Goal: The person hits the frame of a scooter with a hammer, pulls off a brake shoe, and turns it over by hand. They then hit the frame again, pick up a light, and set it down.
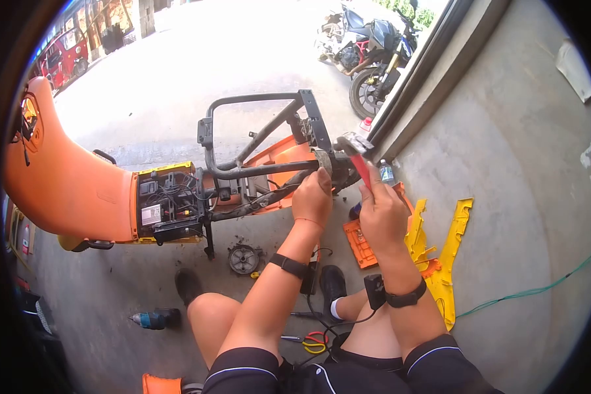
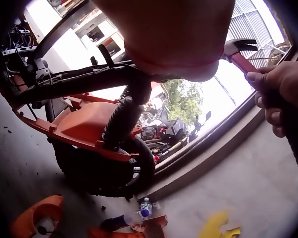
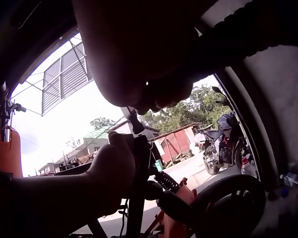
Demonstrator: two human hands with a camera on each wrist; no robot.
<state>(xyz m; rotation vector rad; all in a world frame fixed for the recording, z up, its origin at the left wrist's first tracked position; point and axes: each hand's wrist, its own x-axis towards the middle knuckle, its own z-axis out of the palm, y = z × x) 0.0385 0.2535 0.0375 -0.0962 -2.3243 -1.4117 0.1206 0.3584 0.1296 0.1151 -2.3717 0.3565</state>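
Observation:
My right hand (image 1: 383, 217) grips the red handle of a claw hammer (image 1: 359, 164), its metal head raised beside the rear end of a scooter's bare black frame (image 1: 262, 172). The claw shows in the left wrist view, past my left forearm. Close to the hammer, my left hand (image 1: 312, 197) is at the frame's end, thumb up, pinching a greyish curved piece (image 1: 322, 159) against the tubing. In the right wrist view the left hand (image 3: 114, 161) is curled beside the dark frame, and the hammer head (image 3: 134, 121) hangs just above its thumb.
The scooter's orange body (image 1: 79, 177) extends left, with exposed wiring (image 1: 171, 200) beside it. Yellow panels (image 1: 448, 276) and an orange toolbox (image 1: 360, 244) lie right. A cordless drill (image 1: 154, 319), scissors (image 1: 315, 341) and a small wheel (image 1: 243, 259) rest on the floor. A motorcycle (image 1: 374, 59) stands outside.

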